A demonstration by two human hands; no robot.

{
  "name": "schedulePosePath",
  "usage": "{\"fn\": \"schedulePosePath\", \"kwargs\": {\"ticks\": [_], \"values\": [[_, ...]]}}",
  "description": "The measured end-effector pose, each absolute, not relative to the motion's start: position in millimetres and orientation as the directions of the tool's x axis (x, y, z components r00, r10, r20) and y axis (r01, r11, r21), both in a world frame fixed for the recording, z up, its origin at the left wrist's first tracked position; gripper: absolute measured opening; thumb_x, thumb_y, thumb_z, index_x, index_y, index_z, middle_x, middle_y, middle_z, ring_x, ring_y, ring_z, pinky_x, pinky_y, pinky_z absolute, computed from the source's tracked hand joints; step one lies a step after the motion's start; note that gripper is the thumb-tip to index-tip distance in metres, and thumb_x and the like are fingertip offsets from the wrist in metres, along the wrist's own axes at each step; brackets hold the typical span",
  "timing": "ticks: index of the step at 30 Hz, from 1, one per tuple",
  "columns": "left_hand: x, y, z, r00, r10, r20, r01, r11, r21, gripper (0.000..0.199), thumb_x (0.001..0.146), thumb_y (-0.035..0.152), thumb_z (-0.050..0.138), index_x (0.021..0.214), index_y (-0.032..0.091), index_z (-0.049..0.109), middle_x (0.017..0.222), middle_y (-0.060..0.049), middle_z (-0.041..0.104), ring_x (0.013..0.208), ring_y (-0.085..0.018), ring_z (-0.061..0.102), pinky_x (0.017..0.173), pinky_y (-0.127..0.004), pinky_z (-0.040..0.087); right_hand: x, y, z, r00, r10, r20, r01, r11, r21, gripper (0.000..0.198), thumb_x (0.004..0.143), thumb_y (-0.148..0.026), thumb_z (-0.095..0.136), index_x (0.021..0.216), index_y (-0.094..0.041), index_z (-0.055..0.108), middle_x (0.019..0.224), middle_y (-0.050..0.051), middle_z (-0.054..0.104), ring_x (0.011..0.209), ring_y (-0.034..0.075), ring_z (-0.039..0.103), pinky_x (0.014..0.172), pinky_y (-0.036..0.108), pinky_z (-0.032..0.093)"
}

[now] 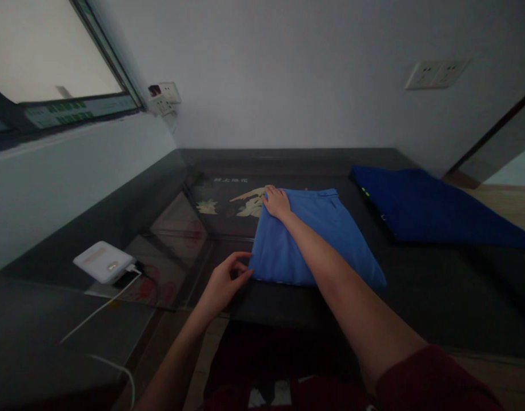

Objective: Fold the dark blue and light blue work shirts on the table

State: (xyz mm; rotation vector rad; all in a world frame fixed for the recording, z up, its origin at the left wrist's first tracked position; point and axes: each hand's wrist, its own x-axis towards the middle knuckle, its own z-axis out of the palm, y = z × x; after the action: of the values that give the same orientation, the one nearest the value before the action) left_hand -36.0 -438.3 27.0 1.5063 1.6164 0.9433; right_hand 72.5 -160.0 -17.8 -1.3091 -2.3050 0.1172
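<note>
Lying mid-frame on the dark glass table (416, 297): folded blue garment (313, 240). Right hand (277, 202), fingers together, presses flat on its far left corner, pinning it. Left hand (224, 281) pinches the near left corner. White power bank (103, 261), cabled, lower left.

The folded garment (317, 240) lies on the table (416, 285) before you. The second cloth (425, 208) lies to its right, the power bank (103, 261) well apart to its left.
</note>
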Motion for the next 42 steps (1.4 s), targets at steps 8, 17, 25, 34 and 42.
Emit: {"fn": "schedulePosePath", "kwargs": {"ticks": [8, 17, 25, 34, 42], "values": [[-24.6, -434.0, 14.4, -0.168, 0.982, 0.088, 0.528, 0.014, 0.849, 0.025, 0.082, 0.033, 0.057, 0.102, 0.019, 0.055, 0.062, 0.006, 0.053, 0.06, -0.013, 0.053, 0.063, -0.023, 0.039, 72.3, -159.1, -18.6, -0.415, 0.844, 0.339, 0.795, 0.517, -0.316, 0.048, 0.095, -0.033, 0.038, 0.137, -0.009, 0.043, 0.144, 0.014, 0.043, 0.133, 0.023, 0.036, 0.111, 0.041, 0.02], [-23.8, -438.5, 14.1, -0.152, 0.961, 0.23, 0.797, -0.019, 0.604, 0.035, 0.082, 0.023, 0.055, 0.117, 0.025, 0.054, 0.101, -0.004, 0.059, 0.094, -0.021, 0.056, 0.084, -0.036, 0.044, 72.3, -158.2, -18.9, -0.414, 0.847, 0.334, 0.799, 0.514, -0.313, 0.049, 0.095, -0.033, 0.037, 0.137, -0.009, 0.043, 0.144, 0.014, 0.042, 0.134, 0.023, 0.035, 0.111, 0.041, 0.019], [-27.3, -438.6, 17.3, -0.048, 0.986, 0.16, 0.906, -0.025, 0.423, 0.044, 0.087, 0.026, 0.051, 0.13, 0.034, 0.046, 0.134, -0.004, 0.049, 0.12, -0.027, 0.045, 0.092, -0.046, 0.04, 72.3, -156.7, -20.4, -0.414, 0.848, 0.331, 0.804, 0.511, -0.304, 0.05, 0.095, -0.034, 0.036, 0.137, -0.009, 0.042, 0.144, 0.013, 0.043, 0.133, 0.023, 0.036, 0.111, 0.041, 0.019], [-24.6, -439.3, 14.1, 0.165, 0.967, 0.195, 0.949, -0.209, 0.236, 0.053, 0.089, 0.009, 0.035, 0.138, 0.03, 0.04, 0.149, -0.004, 0.037, 0.14, -0.023, 0.026, 0.111, -0.053, 0.023, 71.8, -158.3, -20.6, -0.411, 0.845, 0.342, 0.803, 0.513, -0.303, 0.049, 0.095, -0.034, 0.035, 0.137, -0.01, 0.043, 0.144, 0.013, 0.042, 0.133, 0.022, 0.036, 0.112, 0.04, 0.018], [-11.7, -381.8, 49.9, 0.363, 0.921, 0.139, 0.891, -0.387, 0.239, 0.051, 0.083, 0.009, 0.037, 0.133, 0.018, 0.048, 0.141, -0.01, 0.048, 0.134, -0.021, 0.038, 0.114, -0.047, 0.024, 71.4, -159.0, -20.1, -0.414, 0.846, 0.338, 0.804, 0.513, -0.299, 0.05, 0.095, -0.035, 0.035, 0.138, -0.01, 0.042, 0.144, 0.014, 0.042, 0.134, 0.022, 0.034, 0.111, 0.04, 0.017]]}}
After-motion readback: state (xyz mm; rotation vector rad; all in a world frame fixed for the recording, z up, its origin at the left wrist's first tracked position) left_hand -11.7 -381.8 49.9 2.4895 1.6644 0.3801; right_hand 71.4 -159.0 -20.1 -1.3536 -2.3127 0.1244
